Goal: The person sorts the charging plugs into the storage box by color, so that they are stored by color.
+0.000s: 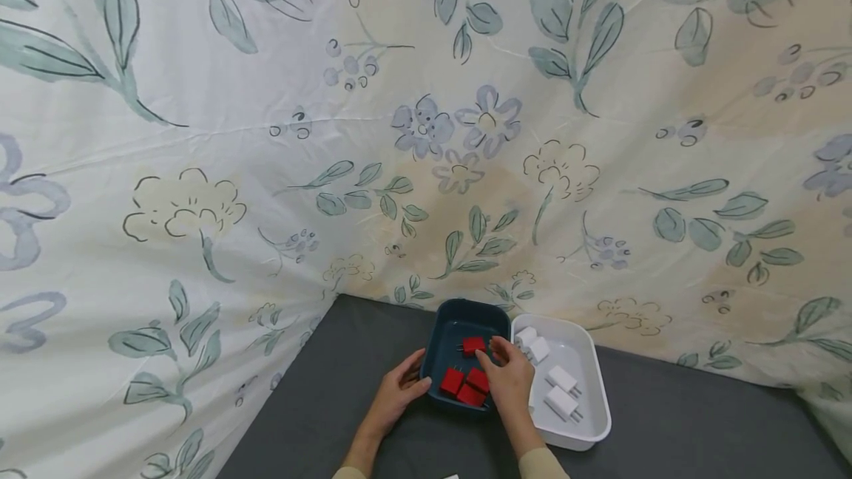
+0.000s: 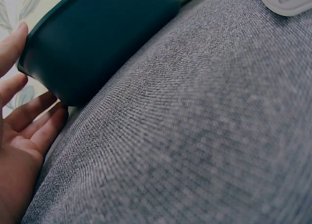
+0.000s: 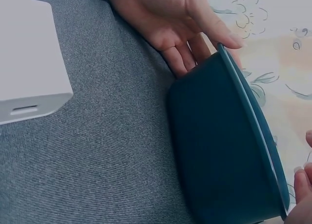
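A dark teal tray (image 1: 435, 346) stands on the table with several red charger plugs (image 1: 452, 381) inside. At its left side my left hand (image 1: 397, 394) holds the tray, thumb at the rim and fingers against the outer wall; the left wrist view shows these fingers (image 2: 44, 119) by the tray's lower corner. My right hand (image 1: 511, 377) is over the tray's right side, fingers loosely bent. Its fingertips are beside one red charger plug (image 1: 474, 346) with prongs pointing left; whether they touch it I cannot tell. In the right wrist view the right fingers (image 3: 303, 185) appear with nothing between them.
Right beside the teal tray, a white tray (image 1: 599, 398) holds several white charger plugs (image 1: 562, 402). Another white charger plug (image 3: 31, 63) lies on the grey cloth table (image 1: 299, 405), near its front. Patterned fabric (image 1: 426, 205) hangs behind and at the left.
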Demonstrator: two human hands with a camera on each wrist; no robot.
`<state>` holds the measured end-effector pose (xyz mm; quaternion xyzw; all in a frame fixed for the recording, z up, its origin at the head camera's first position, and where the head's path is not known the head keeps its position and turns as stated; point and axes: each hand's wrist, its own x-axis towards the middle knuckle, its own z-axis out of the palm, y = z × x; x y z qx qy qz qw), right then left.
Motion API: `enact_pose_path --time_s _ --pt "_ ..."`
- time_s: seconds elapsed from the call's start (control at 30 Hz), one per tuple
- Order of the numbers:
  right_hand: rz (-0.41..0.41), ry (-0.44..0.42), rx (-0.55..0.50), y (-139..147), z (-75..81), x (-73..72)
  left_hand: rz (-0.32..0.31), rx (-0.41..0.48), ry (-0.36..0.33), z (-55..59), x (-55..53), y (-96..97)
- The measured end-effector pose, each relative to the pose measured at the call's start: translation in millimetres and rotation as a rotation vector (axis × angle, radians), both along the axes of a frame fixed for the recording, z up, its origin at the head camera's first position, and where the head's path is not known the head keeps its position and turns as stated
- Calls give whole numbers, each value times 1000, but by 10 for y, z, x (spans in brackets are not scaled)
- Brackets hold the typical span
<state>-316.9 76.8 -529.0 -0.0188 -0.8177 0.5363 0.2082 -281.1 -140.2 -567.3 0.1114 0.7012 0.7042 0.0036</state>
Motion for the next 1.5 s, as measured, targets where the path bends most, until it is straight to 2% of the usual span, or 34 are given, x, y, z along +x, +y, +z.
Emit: enact_pose_path --time_s 0.17,0.3,0.43,0.53,0.83,1.1,1.27,1.4,1.5 --pt "2 -23 -19 13 19 17 -3 8 2 -39 -14 -5" --pt "25 -17 -73 36 37 35 -8 28 0 -118 -55 -12" --pt "60 -6 -82 73 39 55 16 15 15 -216 -106 -9" --pt "84 13 -65 97 32 85 37 -15 29 -250 -125 -2" --pt "140 43 -214 69 73 280 31 -9 48 -253 -145 -10" --pt "184 8 -198 17 82 450 48 -16 36 -256 -126 23" --pt "199 45 -224 -42 25 546 59 -19 39 -245 -138 8" --pt "215 38 -244 -67 -27 595 58 -29 25 -210 -123 -3" --pt "209 6 -232 -61 -59 636 40 -17 13 -133 -87 -1"
